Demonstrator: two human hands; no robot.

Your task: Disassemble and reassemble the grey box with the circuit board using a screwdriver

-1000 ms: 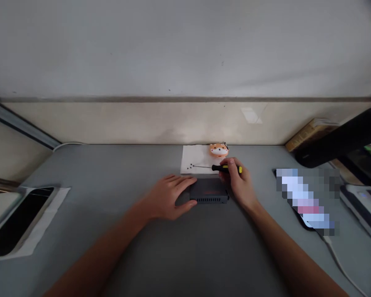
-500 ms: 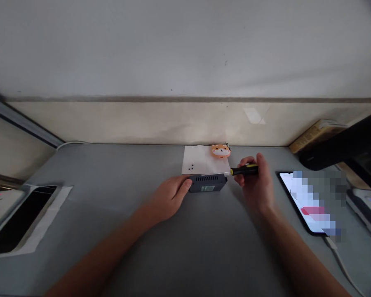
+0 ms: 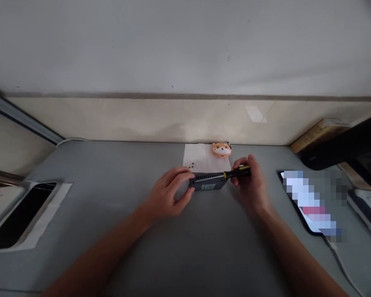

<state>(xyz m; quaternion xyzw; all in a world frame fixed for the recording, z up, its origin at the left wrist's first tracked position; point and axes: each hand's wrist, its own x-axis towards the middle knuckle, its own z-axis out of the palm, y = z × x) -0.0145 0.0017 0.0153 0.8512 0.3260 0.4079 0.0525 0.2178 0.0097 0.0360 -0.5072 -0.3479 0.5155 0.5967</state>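
A small dark box (image 3: 207,182) with a row of vent slots stands on its edge on the grey table (image 3: 185,239). My left hand (image 3: 167,196) grips its left end with thumb and fingers. My right hand (image 3: 250,181) is closed round a black and yellow screwdriver (image 3: 235,173), whose thin shaft lies along the top of the box, pointing left. Behind the box lies a white paper sheet (image 3: 200,159) with a few tiny dark screws (image 3: 191,166) on it.
An orange animal-shaped toy (image 3: 221,149) sits at the back of the paper by the wall. A lit phone (image 3: 309,202) with a cable lies at the right, under a black lamp arm (image 3: 343,144). A dark tray (image 3: 15,214) is set at the left.
The box went from lying flat to standing on its edge. My right hand lifted the screwdriver off the paper and swung it back left, so the shaft now lies along the box top.
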